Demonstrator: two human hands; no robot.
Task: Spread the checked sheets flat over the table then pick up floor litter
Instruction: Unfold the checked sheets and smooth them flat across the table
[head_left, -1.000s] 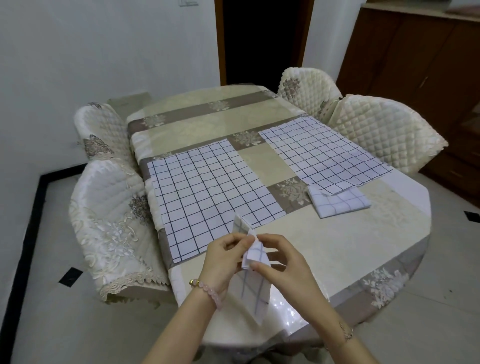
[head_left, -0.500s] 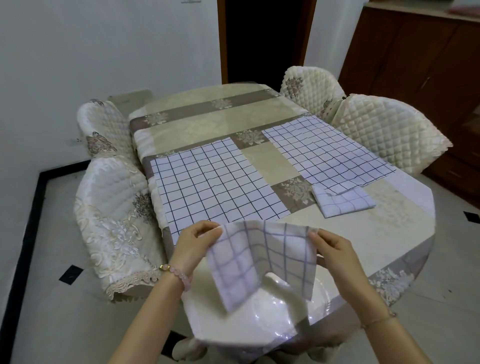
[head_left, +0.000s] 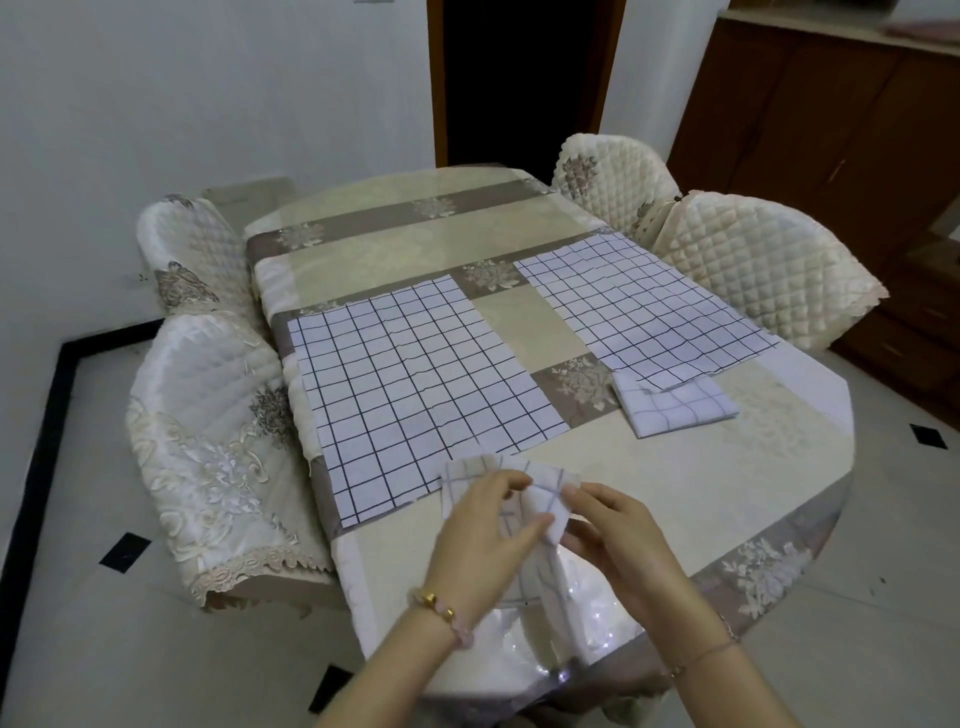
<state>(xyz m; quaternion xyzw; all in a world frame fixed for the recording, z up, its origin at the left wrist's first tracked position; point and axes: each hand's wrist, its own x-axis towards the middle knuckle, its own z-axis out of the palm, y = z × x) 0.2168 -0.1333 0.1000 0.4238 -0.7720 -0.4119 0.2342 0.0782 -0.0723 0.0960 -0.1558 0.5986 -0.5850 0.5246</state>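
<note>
I can read no words, numbers, labels or brand marks anywhere here. The sheets carry only a grid of dark lines, and the cloth under them only flower patterns.

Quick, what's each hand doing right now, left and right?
Left hand: closed, pinching the partly unfolded checked sheet.
Right hand: closed on the same sheet, gripping its right side.
</note>
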